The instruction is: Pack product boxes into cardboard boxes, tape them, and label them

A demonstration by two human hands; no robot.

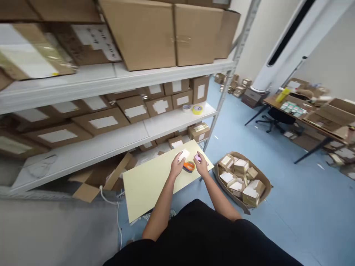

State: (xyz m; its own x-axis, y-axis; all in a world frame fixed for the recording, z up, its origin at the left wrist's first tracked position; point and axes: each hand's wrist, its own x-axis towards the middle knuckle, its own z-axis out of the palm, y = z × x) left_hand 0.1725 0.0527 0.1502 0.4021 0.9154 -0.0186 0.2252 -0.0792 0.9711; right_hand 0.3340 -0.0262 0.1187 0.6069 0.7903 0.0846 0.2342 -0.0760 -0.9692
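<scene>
The left hand (175, 167) is holding a small, flat, white thing like paper (184, 154), with its fingers pinching narrowly. The right hand (202, 167) is curling its fingers around a small, flat, light purple thing (198, 158). Both things are being held above the long, pale yellow, flat desk (149, 181). An orange and dark loop-shaped tool (189, 167) is lying on the desk between the hands, and no fingers are gripping it.

The work is looking about halfway to me. The white and purple things are being held, not set down, so this bit is seeming unfinished. Lots of small brown cardboard boxes with white labels (241, 165) are sitting in a big brown cardboard tray (266, 183) near the desk, looking closed and done. How many are left, I cannot tell.
</scene>
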